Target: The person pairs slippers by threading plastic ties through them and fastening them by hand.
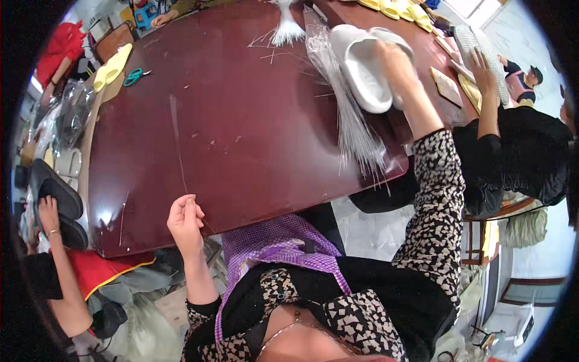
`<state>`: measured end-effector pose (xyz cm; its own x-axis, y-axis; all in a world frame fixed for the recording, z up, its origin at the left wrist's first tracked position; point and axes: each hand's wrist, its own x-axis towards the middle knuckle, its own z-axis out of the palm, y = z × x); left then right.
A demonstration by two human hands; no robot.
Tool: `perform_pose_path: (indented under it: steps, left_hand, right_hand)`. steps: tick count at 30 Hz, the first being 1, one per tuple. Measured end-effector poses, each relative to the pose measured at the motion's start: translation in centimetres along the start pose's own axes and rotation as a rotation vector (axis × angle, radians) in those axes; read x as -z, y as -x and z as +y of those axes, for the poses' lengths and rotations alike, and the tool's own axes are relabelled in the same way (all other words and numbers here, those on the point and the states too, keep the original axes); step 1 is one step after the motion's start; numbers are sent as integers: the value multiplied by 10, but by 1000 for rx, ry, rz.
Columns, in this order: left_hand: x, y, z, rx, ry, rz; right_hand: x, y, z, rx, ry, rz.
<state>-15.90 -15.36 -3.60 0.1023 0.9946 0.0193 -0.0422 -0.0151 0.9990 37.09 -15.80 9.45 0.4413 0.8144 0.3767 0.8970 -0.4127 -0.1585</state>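
Note:
At the front edge of the dark red table (pixel 241 151), my left hand (pixel 186 226) is closed in a pinch. A thin clear strand (pixel 180 145) runs across the tabletop to its fingertips. On the right, my right hand (pixel 395 63) grips a pair of light grey slippers (pixel 365 75) by the straps, its fingers partly hidden there. The slippers are tilted over the table, soles toward its surface. Beside them lies a long bundle of thin clear strands (pixel 356 130), partly in a plastic sleeve (pixel 318 42).
A second strand bundle (pixel 286 30) lies at the far edge. Green scissors (pixel 136 76) and a yellow slipper (pixel 114 66) sit far left. A co-worker's hand (pixel 482 75) touches a patterned slipper (pixel 467 45) at right; another's hand (pixel 48 214) holds black slippers (pixel 60 190) at left.

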Motion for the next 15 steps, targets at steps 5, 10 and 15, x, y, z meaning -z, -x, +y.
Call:
perform_pose_path:
  steps: [5, 10, 15]
  left_hand:
    - [1, 2, -2, -21, -18, 0]
    - [2, 1, 3, 6, -53, -3]
    - [-6, -2, 10, 37, -114, -7]
  right_hand:
    - [-11, -26, 110, -200, -25, 74]
    - [-23, -18, 142, 15, -17, 271]
    - [12, -13, 58, 114, -39, 184]
